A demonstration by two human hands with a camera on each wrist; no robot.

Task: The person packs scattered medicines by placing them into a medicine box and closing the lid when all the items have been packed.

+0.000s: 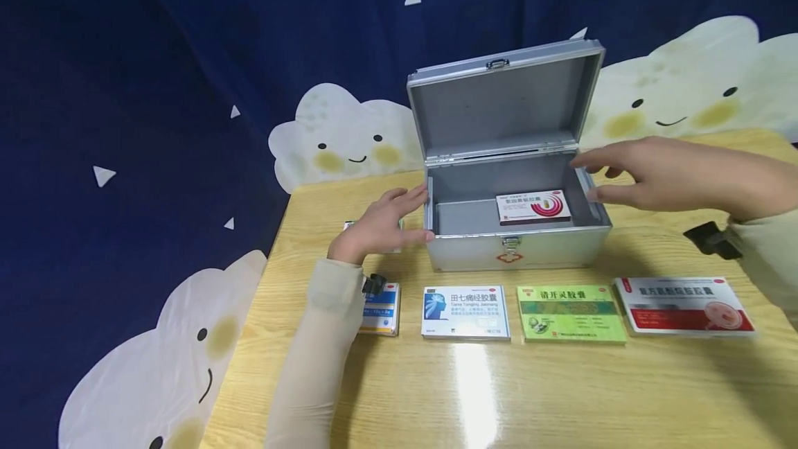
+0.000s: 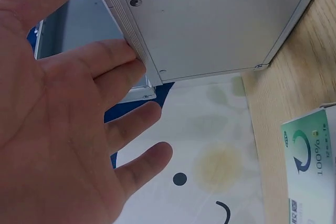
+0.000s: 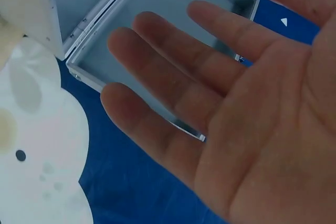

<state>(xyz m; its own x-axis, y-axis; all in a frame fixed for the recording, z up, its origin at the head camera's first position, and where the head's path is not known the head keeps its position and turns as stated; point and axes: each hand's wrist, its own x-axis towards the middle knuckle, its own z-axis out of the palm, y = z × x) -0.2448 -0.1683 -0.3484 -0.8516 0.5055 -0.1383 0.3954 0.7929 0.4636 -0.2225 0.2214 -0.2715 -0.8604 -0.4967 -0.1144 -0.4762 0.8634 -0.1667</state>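
On the table (image 1: 399, 393), an open silver case (image 1: 461, 253) holds one medicine box (image 1: 517, 208).

The left grip (image 2: 68, 114) (palm showing) touches a metal case (image 2: 210, 24) near a green-and-white box (image 2: 308, 163).

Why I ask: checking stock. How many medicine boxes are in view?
6: pink-white box in the metal case; blue-orange box, blue-white box, green box and red-white box in a nearer row; green-white box partly behind the left hand. More may be hidden.
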